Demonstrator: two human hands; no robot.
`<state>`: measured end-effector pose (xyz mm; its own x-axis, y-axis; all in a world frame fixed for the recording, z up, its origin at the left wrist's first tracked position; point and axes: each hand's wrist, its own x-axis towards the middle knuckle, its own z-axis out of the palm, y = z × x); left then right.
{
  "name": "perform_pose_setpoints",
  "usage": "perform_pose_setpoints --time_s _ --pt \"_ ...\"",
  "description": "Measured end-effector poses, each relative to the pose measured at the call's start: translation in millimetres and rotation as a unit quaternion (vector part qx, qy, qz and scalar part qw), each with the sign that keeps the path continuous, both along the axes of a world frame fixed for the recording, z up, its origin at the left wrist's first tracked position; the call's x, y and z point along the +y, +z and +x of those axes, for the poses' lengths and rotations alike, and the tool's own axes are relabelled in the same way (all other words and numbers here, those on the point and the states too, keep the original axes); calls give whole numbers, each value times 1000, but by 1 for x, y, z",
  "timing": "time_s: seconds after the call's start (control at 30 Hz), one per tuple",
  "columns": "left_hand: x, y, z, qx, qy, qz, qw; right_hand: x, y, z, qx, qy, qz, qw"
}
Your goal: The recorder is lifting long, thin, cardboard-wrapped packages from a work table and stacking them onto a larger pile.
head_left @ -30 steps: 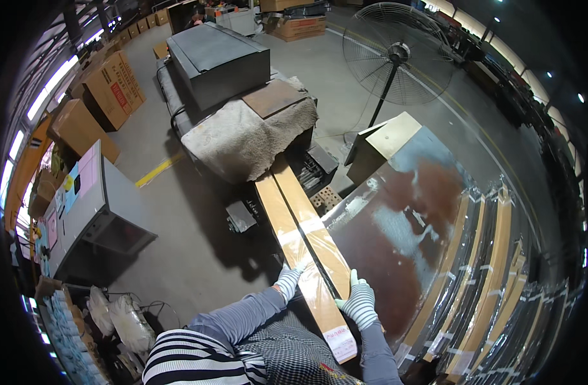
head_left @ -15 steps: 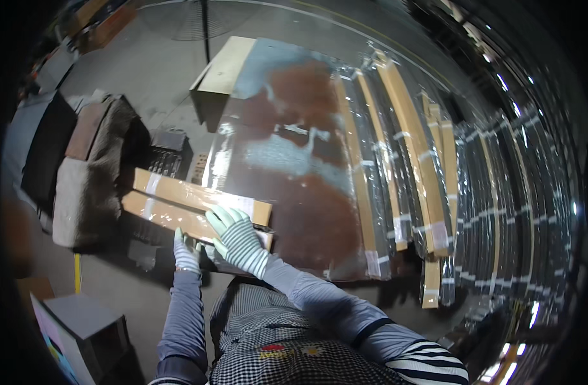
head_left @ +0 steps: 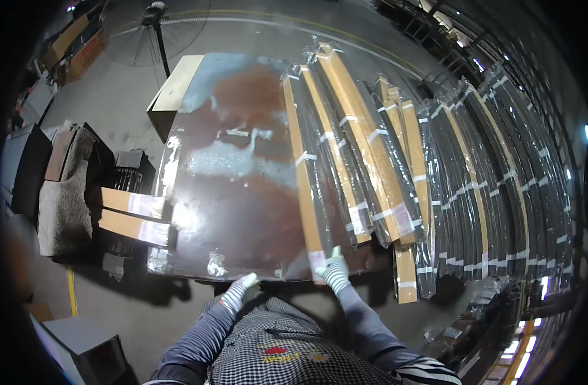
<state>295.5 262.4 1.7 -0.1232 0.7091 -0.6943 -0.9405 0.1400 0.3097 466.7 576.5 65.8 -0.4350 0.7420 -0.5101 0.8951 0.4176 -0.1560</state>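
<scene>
My right hand [head_left: 336, 271], in a pale striped glove, is closed on the near end of a long plastic-wrapped strip pack [head_left: 305, 205]. This pack has a brown cardboard face and a dark side, and it lies lengthwise on the worn brown table [head_left: 210, 212]. My left hand [head_left: 241, 292], gloved alike, hangs at the table's near edge with its fingers curled together; nothing shows in them. At the left, two cardboard-faced packs [head_left: 132, 224] with white labels lie side by side, their right ends at the table's left edge and their far ends by a grey cloth-covered block [head_left: 66, 208].
Several more wrapped strips [head_left: 361, 138] lie on the right of the table, and a dense row of dark wrapped strips [head_left: 493, 186] stretches beyond them. A pale box [head_left: 173, 86] stands at the far left corner, near a pedestal fan [head_left: 154, 25]. A grey box [head_left: 82, 324] sits at lower left.
Both hands have left the two cardboard-faced packs, which have slid left off most of the table. My right hand has moved right to another pack; my left has drawn back to the near edge.
</scene>
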Motion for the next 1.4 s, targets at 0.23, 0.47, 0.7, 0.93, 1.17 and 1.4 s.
perform_pose_setpoints --time_s 0.23,0.47,0.7,0.93,1.17,1.4 --pt "63 -5 85 251 -142 -95 953 29 147 14 225 129 67 963" --pt "131 2 113 -70 26 154 985 202 181 70 13 -63 267 962" --pt "99 101 105 -66 125 154 978 70 57 12 503 88 -162 845" --pt "69 -51 119 107 -80 -4 991 5 -52 74 147 109 128 975" --pt "112 -13 103 72 -23 -42 996 -22 3 3 67 178 41 981" --pt "77 -16 99 45 169 -68 982 -28 -12 31 87 337 -15 937"
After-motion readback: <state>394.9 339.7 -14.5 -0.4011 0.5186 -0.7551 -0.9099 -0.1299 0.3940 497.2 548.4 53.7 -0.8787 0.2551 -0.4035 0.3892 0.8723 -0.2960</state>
